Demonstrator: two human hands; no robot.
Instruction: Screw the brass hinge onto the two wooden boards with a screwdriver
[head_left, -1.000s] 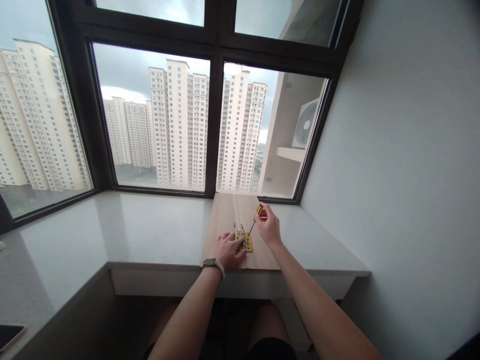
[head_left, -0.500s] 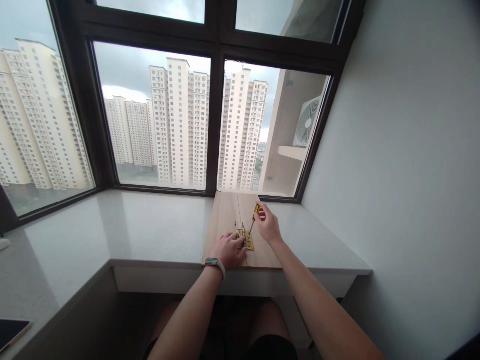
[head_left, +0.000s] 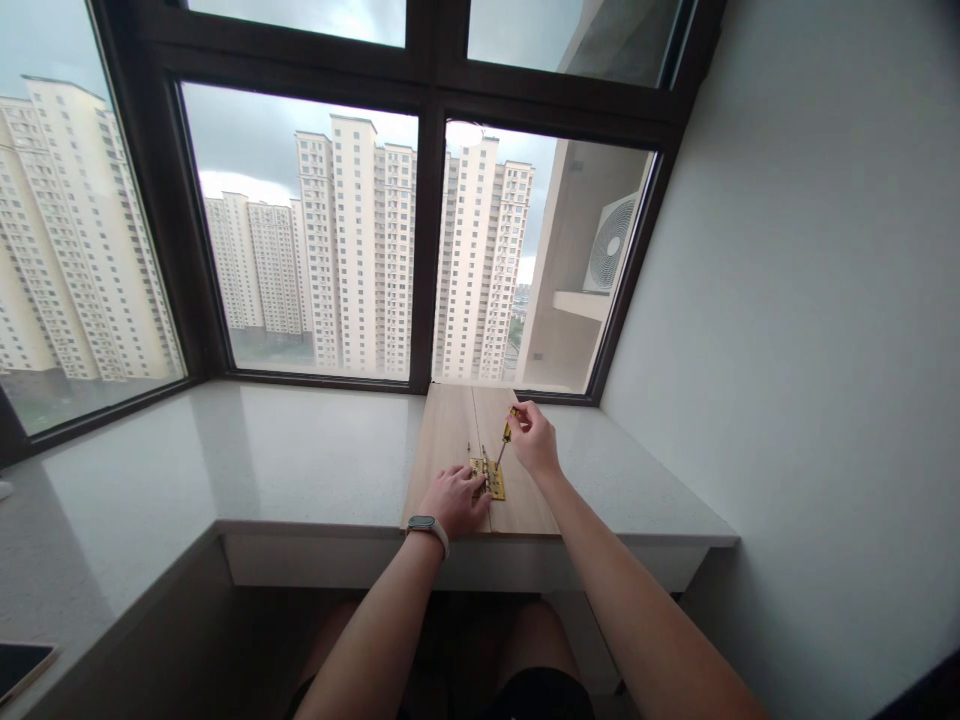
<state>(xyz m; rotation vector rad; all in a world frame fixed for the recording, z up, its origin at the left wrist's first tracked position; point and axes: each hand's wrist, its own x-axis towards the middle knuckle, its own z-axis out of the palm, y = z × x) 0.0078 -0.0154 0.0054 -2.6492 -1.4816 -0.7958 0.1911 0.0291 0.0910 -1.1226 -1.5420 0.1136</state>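
Two wooden boards (head_left: pixel 457 440) lie side by side on a white stone sill (head_left: pixel 300 460). A brass hinge (head_left: pixel 489 480) sits across their seam near the front edge. My left hand (head_left: pixel 454 500), with a watch on its wrist, presses down on the hinge's left leaf. My right hand (head_left: pixel 534 440) grips the yellow handle of a small screwdriver (head_left: pixel 504 442), whose tip points down at the hinge's right leaf. A small screw (head_left: pixel 468 446) lies on the left board behind the hinge.
A dark-framed window (head_left: pixel 427 220) rises right behind the boards. A white wall (head_left: pixel 787 300) closes the right side. A dark flat device (head_left: pixel 19 668) lies at the far left bottom corner. My knees are under the sill's overhang.
My right hand has turned a little on the screwdriver handle, fingers now covering more of it. The left hand stays on the hinge.
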